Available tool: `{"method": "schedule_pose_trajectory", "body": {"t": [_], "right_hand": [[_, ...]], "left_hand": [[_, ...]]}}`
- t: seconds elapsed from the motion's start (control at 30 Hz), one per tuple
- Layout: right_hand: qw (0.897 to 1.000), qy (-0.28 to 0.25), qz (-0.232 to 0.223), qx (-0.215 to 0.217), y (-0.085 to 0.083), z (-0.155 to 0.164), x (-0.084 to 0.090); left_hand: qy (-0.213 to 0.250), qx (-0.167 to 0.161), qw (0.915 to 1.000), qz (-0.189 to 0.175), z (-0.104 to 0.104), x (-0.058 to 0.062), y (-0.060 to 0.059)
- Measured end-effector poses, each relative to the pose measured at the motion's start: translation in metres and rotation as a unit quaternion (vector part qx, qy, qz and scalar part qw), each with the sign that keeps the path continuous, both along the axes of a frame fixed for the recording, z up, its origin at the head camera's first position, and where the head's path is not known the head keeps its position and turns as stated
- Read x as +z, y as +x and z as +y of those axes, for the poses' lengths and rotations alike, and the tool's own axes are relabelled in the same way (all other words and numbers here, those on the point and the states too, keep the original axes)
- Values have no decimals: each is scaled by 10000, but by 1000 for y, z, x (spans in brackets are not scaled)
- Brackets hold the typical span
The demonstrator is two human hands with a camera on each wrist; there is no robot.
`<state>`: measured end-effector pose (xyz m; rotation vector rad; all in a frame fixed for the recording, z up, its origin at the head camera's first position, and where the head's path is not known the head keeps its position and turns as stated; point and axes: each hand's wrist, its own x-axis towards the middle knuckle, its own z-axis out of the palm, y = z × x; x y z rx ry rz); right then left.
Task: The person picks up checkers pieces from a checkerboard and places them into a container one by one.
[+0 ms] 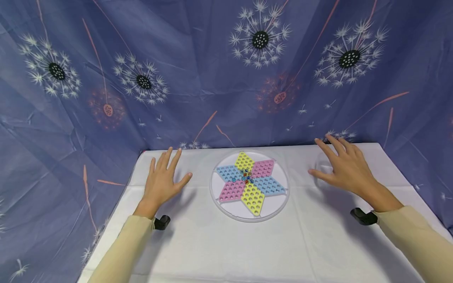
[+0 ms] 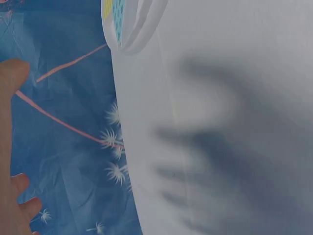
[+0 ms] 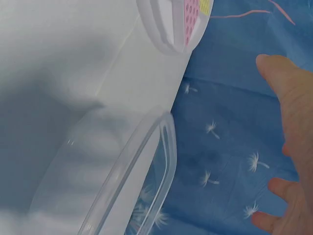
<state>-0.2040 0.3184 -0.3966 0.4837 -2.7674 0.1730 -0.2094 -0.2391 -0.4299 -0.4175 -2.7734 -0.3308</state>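
Note:
A round white Chinese checkers board [image 1: 270, 208] lies on the table between the two hands, its star points yellow, pink and blue. Several glass marbles [image 1: 245, 177] are gathered around its middle. To the left, my left hand [image 1: 162, 182] hovers above the tabletop with fingers spread, holding nothing. My right hand [image 1: 347, 169] is likewise spread and holds nothing, to the right of the board. A clear plastic container [image 3: 122, 171] stands beneath the right hand, which partly hides it in the head view. Neither hand touches the board.
A white cloth covers the table [image 1: 255, 251]. Behind it and along the sides hangs a blue curtain [image 1: 198, 70] with dandelion prints. A black strap piece [image 1: 363, 217] shows at the right wrist, and another black piece [image 1: 162, 222] at the left.

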Motion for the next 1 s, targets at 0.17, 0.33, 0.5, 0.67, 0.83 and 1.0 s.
{"method": "schedule_pose_trajectory", "body": {"t": [0.17, 0.33, 0.5, 0.67, 0.83, 1.0], "right_hand": [[9999, -69, -111, 74, -4, -13, -1], [9993, -158, -144, 299, -9, -28, 0], [9975, -365, -244, 556, -19, -46, 0], [9934, -634, -428, 849, -33, -62, -4], [9854, -892, -781, 1221, -46, -77, -10], [9710, -1257, -1318, 1546, -57, -93, -18]], "left_hand": [[319, -168, 9992, -158, 10, -7, 2], [696, -322, 9964, -351, 24, -16, 4], [1159, -582, 9894, -658, 40, -26, 7], [1552, -690, 9775, -1249, 53, -37, 12], [2250, -754, 9530, -1882, 65, -46, 15], [2541, -847, 9390, -2156, 76, -55, 16]]}}
